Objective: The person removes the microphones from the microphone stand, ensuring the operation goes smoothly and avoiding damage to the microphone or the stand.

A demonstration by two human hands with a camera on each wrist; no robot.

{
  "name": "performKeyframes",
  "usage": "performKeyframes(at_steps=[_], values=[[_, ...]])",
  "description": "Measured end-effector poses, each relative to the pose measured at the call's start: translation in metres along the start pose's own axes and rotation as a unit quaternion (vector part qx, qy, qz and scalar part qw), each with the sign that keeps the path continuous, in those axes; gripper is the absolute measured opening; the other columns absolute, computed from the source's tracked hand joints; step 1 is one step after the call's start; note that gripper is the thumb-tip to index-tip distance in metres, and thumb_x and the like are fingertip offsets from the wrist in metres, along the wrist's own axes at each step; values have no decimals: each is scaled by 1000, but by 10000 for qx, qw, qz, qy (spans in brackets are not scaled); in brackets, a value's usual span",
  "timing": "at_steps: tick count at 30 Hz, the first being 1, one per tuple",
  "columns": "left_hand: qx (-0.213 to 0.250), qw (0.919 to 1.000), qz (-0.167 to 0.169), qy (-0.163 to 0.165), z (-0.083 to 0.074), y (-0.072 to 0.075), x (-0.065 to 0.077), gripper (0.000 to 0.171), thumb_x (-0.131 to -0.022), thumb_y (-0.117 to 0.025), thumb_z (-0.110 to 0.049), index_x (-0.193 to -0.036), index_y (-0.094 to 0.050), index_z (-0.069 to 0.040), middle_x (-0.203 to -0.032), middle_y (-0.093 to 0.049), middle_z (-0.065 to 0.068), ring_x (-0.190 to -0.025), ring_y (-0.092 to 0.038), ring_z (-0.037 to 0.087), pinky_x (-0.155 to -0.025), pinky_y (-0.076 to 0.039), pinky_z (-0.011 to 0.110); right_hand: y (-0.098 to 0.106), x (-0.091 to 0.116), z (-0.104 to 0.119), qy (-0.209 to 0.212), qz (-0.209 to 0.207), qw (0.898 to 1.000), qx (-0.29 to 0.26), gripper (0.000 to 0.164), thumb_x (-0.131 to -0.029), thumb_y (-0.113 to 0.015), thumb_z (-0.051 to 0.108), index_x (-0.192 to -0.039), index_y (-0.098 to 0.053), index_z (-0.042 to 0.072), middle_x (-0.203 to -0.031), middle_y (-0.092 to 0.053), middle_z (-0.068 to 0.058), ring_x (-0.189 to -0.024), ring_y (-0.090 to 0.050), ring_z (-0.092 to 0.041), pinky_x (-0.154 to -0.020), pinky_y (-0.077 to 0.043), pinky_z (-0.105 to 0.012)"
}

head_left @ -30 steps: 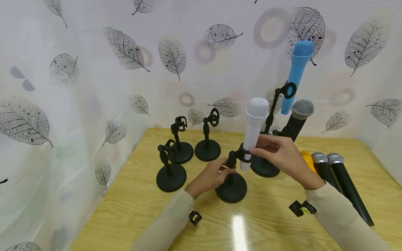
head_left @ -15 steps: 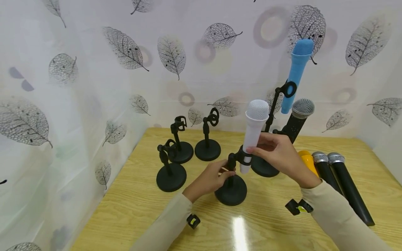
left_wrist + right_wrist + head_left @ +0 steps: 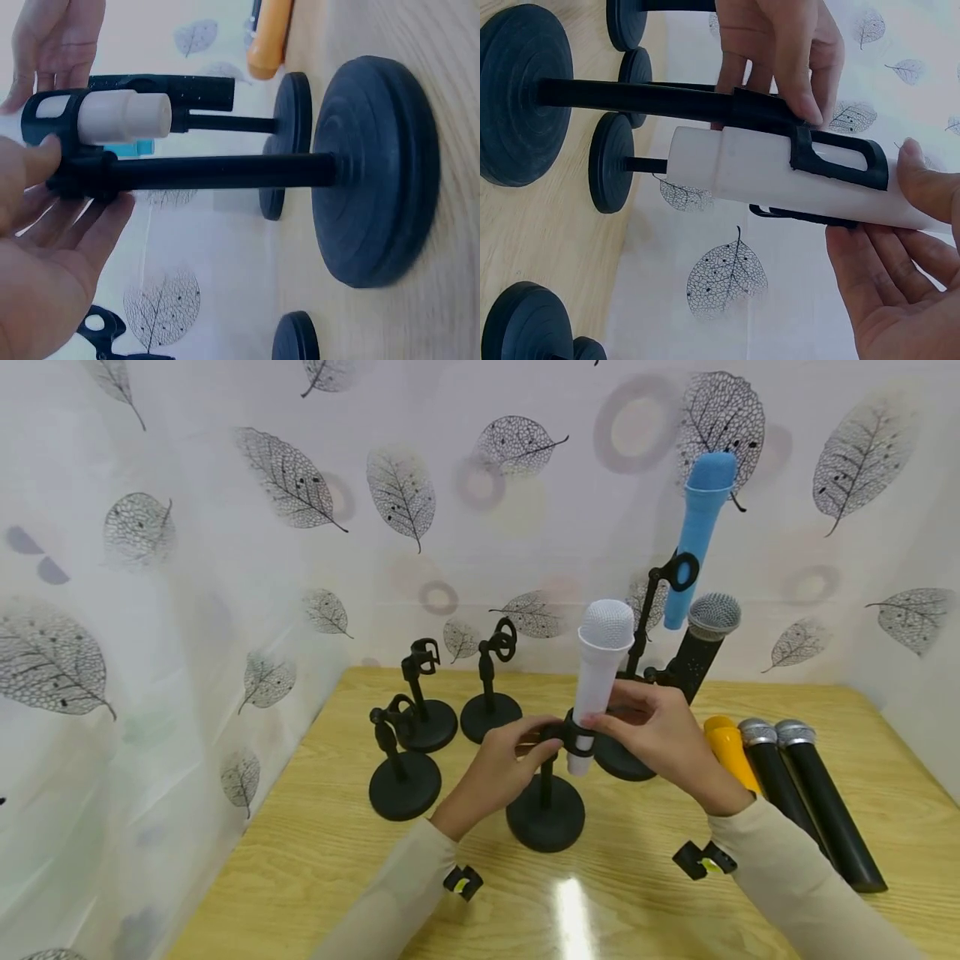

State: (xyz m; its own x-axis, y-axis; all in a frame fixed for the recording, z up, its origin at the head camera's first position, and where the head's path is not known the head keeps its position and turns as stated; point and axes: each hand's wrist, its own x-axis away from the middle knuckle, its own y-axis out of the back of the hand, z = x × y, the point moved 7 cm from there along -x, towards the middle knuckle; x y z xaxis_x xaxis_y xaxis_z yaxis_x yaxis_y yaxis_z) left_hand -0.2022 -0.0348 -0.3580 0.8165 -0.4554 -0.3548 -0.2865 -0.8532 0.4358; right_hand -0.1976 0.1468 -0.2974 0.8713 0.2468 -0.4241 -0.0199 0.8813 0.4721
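A white microphone (image 3: 596, 672) stands nearly upright in the clip (image 3: 840, 159) of a black desk microphone stand (image 3: 546, 814). Its lower end sticks out below the clip. My right hand (image 3: 660, 727) grips the white handle between thumb and fingers, right at the clip. My left hand (image 3: 498, 768) pinches the stand's joint just under the clip, thumb on one side and fingers on the other, as the left wrist view shows. The stand's round base (image 3: 375, 172) is on the wooden table.
Several black stands with bare clips, one of them a near-left stand (image 3: 405, 785), are at the left. Behind my right hand, stands hold a blue microphone (image 3: 701, 535) and a black microphone (image 3: 699, 647). A yellow microphone (image 3: 731, 752) and two black ones (image 3: 828, 810) lie at the right.
My left hand has moved up the stand from the post to the joint under the clip. The white microphone has slid slightly lower in the clip, my right hand still gripping it.
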Motion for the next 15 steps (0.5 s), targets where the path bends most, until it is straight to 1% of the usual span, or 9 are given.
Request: performKeyframes(at_steps=[3,5,9,11,15], values=[[-45,9994,-213,-284,-4,-1,-1,33,-101,-65,-18,-132,-65,-6,-123,-69,6,-106,-68,10,-88,-57,22,-1,1,1,23,-30,10000,25,40,-87,-81,7,-124,-69,-2,-111,-73,-15,-98,-73,-27,-80,-58,-19],[-132,9980,-336,-524,-5,-2,0,32,-99,-66,-14,-129,-66,-3,-120,-70,9,-104,-69,13,-87,-57,23,-2,2,2,65,-72,9999,49,40,-86,-82,6,-123,-69,-3,-109,-73,-16,-96,-73,-29,-79,-58,-19],[-319,9944,-448,-903,-9,-4,1,31,-98,-67,-11,-127,-67,-1,-119,-70,11,-103,-70,17,-85,-58,23,-1,3,5,188,-268,9993,155,37,-85,-81,1,-120,-70,-4,-105,-74,-16,-92,-74,-29,-78,-57,-17],[-356,9938,-425,-964,-10,-4,1,30,-98,-67,-11,-127,-67,-1,-120,-70,12,-104,-70,18,-86,-58,23,-1,3,6,231,-347,9990,177,36,-85,-81,0,-118,-70,-5,-103,-74,-15,-91,-74,-29,-79,-57,-17],[-374,9952,-270,-868,-8,-4,0,32,-99,-65,-12,-129,-66,-1,-122,-70,12,-107,-69,18,-87,-57,22,-1,3,8,228,-414,9986,222,33,-85,-81,0,-116,-71,-4,-102,-75,-15,-91,-74,-28,-81,-57,-19]])
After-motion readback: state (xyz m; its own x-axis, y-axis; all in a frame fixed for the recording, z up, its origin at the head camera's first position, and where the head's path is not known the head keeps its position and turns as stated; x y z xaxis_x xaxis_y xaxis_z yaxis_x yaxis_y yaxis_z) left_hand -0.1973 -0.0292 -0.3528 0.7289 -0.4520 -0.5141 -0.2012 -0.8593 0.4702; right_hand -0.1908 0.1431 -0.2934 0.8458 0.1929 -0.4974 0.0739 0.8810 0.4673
